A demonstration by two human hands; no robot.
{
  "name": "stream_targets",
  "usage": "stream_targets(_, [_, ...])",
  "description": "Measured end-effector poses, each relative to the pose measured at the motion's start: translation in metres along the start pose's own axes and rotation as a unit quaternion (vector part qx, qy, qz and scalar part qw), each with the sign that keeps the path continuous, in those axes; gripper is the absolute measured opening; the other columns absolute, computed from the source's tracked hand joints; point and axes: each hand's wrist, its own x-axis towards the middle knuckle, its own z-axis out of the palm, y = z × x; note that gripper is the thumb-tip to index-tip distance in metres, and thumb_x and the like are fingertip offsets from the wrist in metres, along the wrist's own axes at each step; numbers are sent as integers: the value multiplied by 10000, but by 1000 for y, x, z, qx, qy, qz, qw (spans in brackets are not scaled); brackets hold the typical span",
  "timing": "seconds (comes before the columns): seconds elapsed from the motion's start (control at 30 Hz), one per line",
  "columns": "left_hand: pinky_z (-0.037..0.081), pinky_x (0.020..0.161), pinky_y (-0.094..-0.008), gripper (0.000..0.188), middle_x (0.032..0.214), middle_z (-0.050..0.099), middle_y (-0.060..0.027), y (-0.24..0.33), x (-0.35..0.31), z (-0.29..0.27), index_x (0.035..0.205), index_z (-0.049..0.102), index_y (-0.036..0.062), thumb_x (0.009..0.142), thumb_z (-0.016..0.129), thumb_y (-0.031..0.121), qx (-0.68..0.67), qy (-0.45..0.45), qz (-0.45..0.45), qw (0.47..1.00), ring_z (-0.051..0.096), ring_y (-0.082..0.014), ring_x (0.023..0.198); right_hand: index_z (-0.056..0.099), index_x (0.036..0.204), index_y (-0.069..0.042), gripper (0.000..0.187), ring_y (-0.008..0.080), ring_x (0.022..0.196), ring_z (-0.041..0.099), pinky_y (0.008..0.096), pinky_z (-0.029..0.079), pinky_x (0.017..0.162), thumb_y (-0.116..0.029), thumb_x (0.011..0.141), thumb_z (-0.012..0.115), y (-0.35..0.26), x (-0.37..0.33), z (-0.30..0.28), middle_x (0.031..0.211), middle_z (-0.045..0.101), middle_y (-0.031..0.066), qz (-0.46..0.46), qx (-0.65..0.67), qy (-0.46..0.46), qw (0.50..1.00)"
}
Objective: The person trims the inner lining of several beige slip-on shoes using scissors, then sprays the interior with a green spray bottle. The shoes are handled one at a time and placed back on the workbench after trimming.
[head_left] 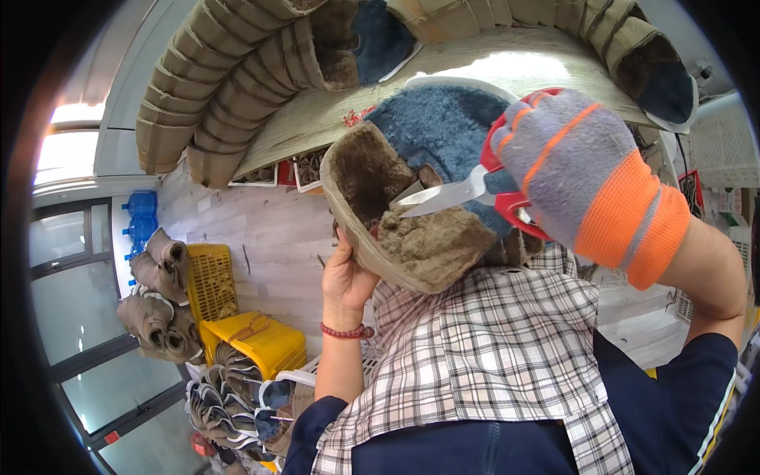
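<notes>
Knit-gloved right hand (564,162) curls its fingers round pointed metal scissors (450,195); left hand (347,279) pinches a fleecy, round-cornered boot (439,252).

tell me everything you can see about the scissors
The scissors have red handles, spread apart, and smooth, silvery, metal-looking blades. The gloved right hand holds them by the handles, partly hiding them. The blades point toward the picture's left, slightly downward, over the shaggy brown lining; whether the tips touch it is hard to tell.
</notes>
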Motion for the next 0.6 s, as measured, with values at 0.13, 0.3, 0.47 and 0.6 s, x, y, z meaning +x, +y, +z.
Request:
stream_targets(0.13, [489,761,-255,161,895,524,-83,-2,5,6,912,506,-21,891,565,128,28,-16,7,999,531,-169,877,643,794,-61,252,233,740,605,331,495,653,-247,637,709,-15,17,-7,780,602,81,-23,-36,-64,997])
stream_targets(0.3, [497,792,-261,170,912,526,-86,-5,3,14,934,515,-30,892,559,129,45,0,14,999,537,-182,889,712,887,-77,245,217,810,647,348,502,642,-252,719,676,-23,35,3,854,670,53,-76,12,-160,984])
stream_targets(0.47, [469,860,-286,162,902,532,-83,-3,2,12,908,537,-28,900,542,134,58,-52,4,997,517,-194,954,676,942,-92,273,230,839,624,345,494,676,-271,736,660,-27,40,9,911,637,78,-53,38,-210,975])
stream_targets(0.6, [316,1052,-458,389,1282,488,-207,3,11,-24,1245,501,48,919,520,260,84,-146,5,986,433,-309,1215,663,895,-95,234,222,803,615,336,482,656,-247,718,649,-27,37,15,864,620,79,-39,61,-186,980])
